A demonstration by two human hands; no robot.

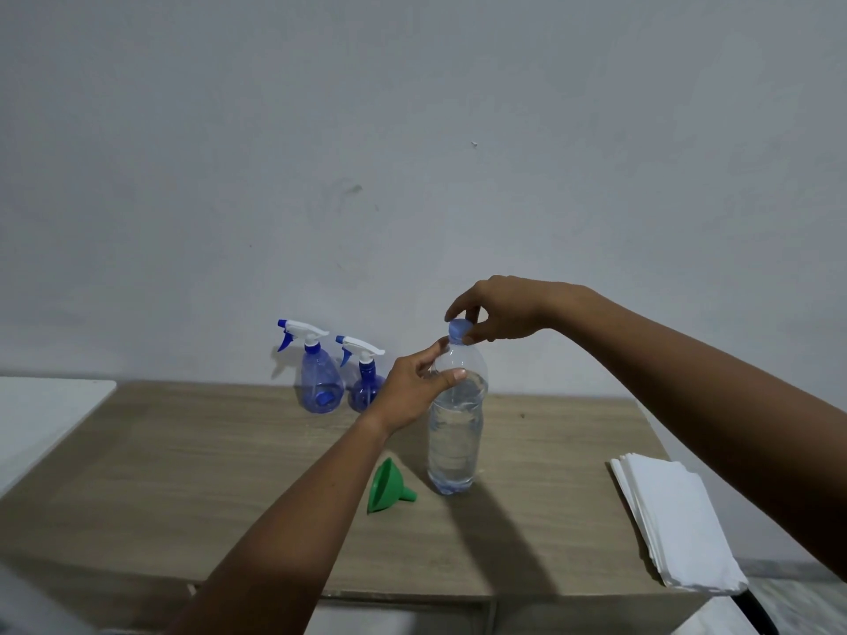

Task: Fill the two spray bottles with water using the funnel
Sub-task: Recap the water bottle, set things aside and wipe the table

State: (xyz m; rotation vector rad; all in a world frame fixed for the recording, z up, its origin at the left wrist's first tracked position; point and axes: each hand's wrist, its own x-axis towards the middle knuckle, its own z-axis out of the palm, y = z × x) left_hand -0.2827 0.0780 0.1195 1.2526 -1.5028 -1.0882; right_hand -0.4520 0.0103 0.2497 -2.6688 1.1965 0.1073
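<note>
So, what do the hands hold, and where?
Left hand holds the clear plastic water bottle at its shoulder; right hand pinches its blue cap.

wooden table (183,474): bottles, funnel (387,488), napkins (673,524)

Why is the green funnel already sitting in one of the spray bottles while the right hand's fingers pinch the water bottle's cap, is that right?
Not quite. The head view shows the green funnel lying on its side on the table beside the water bottle, not in either of the spray bottles. The rest holds: the right hand pinches the cap.
</note>
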